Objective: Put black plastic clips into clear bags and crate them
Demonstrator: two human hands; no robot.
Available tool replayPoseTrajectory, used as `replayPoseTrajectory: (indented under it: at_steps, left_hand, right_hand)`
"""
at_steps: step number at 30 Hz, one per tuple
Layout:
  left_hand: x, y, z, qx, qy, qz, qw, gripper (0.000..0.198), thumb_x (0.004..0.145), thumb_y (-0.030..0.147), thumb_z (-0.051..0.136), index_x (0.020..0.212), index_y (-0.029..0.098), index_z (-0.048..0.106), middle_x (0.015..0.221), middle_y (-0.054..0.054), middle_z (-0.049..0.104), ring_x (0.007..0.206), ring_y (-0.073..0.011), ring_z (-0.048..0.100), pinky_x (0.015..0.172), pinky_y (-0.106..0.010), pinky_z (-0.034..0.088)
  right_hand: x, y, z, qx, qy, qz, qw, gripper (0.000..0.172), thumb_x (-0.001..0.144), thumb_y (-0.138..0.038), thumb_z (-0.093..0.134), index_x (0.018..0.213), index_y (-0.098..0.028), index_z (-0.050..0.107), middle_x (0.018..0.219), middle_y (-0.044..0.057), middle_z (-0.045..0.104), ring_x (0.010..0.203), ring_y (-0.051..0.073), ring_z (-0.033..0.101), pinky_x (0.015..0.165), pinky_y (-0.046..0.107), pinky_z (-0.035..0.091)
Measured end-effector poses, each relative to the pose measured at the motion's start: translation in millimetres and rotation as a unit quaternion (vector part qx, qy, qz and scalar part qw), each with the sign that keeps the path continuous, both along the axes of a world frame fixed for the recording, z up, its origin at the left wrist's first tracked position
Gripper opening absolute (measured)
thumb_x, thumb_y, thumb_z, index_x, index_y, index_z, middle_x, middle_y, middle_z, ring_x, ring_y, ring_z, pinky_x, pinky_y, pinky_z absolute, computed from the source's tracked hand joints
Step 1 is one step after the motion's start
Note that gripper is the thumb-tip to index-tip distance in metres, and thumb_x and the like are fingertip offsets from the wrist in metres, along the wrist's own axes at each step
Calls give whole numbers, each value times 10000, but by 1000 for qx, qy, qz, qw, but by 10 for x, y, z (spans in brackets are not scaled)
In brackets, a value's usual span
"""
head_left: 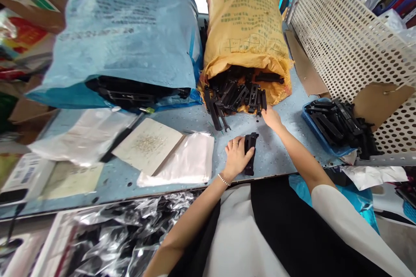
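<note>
My left hand [236,155] rests on the blue table [276,156] near its front edge, fingers curled around a black plastic part [250,153] that lies lengthwise beside it. My right hand [270,117] reaches forward to the heap of black plastic parts [235,95] spilling from the mouth of a yellow woven sack [245,21]. Its fingertips touch a part at the heap's right edge; whether they grip it is hidden.
A blue sack [123,30] with black parts lies at the back left. A blue tray [338,127] of black parts stands at the right below a white perforated panel [351,39]. Papers and clear bags [182,160] cover the table's left. Crumpled plastic [130,233] lies below the front edge.
</note>
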State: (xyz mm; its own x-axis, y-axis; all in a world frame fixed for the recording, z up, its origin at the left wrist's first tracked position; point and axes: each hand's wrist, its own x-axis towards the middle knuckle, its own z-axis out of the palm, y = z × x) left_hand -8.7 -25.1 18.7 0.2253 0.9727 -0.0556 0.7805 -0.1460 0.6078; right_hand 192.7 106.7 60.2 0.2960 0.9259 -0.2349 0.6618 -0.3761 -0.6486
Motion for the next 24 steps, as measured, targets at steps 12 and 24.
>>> replayPoseTrajectory:
  at_steps: [12,24]
  left_hand:
    - [98,380,571,-92,-484,23,870,588,991,520,480,1509,259,389,1412,-93,579,1273,-254,575,1107,-421,454]
    - [-181,-70,830,29,-259,-49,964,816,949,469,570,1616,189,194,1609,-186,371,1477,-359,383,1193,-555,356]
  right_hand:
    - [-320,-1396,360,149,102,242,953,309,1011,-440,419,1078,-210,614,742,8,630,666,169,592,658,290,454]
    - [-396,-1088,694,20,332,241,912,539,984,-691,277,707,-245,397,552,-66,328,460,114,267,471,267,293]
